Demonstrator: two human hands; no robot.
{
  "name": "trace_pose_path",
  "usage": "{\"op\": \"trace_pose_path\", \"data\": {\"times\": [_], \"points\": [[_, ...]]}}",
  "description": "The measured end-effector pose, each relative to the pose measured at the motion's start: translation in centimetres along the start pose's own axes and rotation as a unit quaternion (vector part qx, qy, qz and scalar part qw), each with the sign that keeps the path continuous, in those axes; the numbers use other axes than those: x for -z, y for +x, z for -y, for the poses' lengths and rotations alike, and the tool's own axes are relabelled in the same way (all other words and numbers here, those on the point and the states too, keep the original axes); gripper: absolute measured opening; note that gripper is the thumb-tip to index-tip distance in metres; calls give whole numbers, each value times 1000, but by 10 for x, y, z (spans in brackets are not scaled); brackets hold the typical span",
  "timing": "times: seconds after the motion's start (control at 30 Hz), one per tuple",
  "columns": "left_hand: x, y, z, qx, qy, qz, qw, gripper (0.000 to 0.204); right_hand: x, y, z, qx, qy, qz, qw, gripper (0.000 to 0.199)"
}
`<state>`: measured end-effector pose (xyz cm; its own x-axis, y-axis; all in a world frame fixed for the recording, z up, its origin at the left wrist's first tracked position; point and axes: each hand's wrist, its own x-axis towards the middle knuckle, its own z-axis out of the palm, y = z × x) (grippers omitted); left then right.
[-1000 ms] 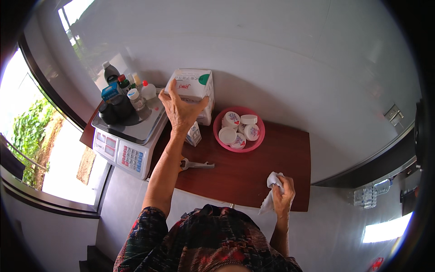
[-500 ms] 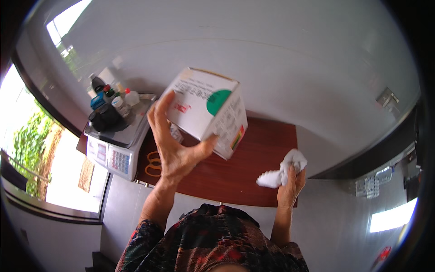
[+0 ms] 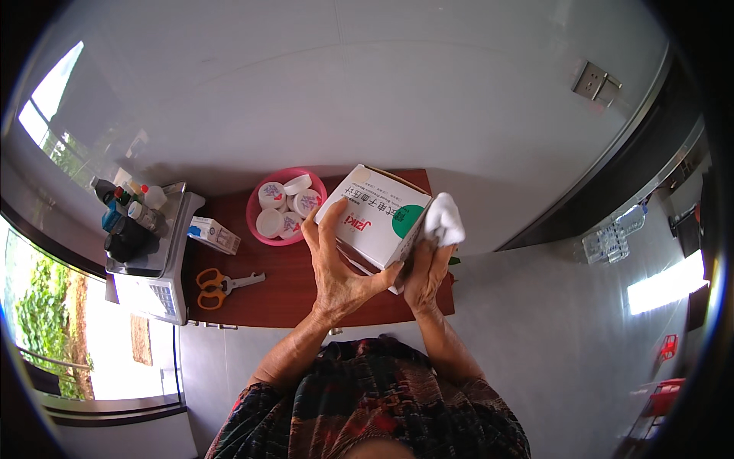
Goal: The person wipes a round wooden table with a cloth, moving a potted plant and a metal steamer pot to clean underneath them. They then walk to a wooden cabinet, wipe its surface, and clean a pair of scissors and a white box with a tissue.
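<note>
A white cardboard box (image 3: 376,210) with a green circle on its top is held tilted over the brown wooden table (image 3: 279,302). My left hand (image 3: 336,277) grips the box by its near left part, thumb and fingers spread wide across it. Bunched in my right hand (image 3: 425,281) is a white cloth (image 3: 443,220), which lies against the box's right side. That side is mostly hidden by the cloth and hand. Left of the box stands a pink bowl (image 3: 255,216) with several round white tubs (image 3: 270,222) in it.
Orange-handled scissors (image 3: 222,288) and a small white-and-blue carton (image 3: 214,235) lie left of my hands. A white scale (image 3: 157,298) at the table's left end carries several bottles and dark containers (image 3: 131,233). Behind the table rises a grey wall (image 3: 428,99).
My right hand has brought the cloth leftward to the box's right side. My left hand still grips the box. The view has shifted, and the pink bowl now shows.
</note>
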<state>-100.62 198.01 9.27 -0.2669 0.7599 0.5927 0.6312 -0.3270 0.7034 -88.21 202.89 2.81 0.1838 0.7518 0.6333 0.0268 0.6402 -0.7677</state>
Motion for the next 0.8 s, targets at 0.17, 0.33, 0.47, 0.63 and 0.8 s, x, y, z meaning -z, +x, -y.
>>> {"op": "trace_pose_path", "data": {"times": [0.17, 0.33, 0.47, 0.63, 0.8], "points": [[0, -6, 6, -13, 30, 52, 998, 99, 12, 22, -8, -309, 269, -58, 910, 35], [2, -7, 4, -28, 28, 71, 997, 103, 52, 40, 34, -47, 7, 79, 996, 34], [-4, -17, 20, 37, -116, 64, 990, 133, 42, 59, 67, 230, -211, 402, 861, 43], [-12, -28, 31, 113, -184, 72, 974, 150, 36, 78, 67, 235, -205, 462, 830, 43], [-11, -30, 36, 112, -147, 88, 979, 151, 5, 102, 58, 246, -258, 478, 803, 38]]}}
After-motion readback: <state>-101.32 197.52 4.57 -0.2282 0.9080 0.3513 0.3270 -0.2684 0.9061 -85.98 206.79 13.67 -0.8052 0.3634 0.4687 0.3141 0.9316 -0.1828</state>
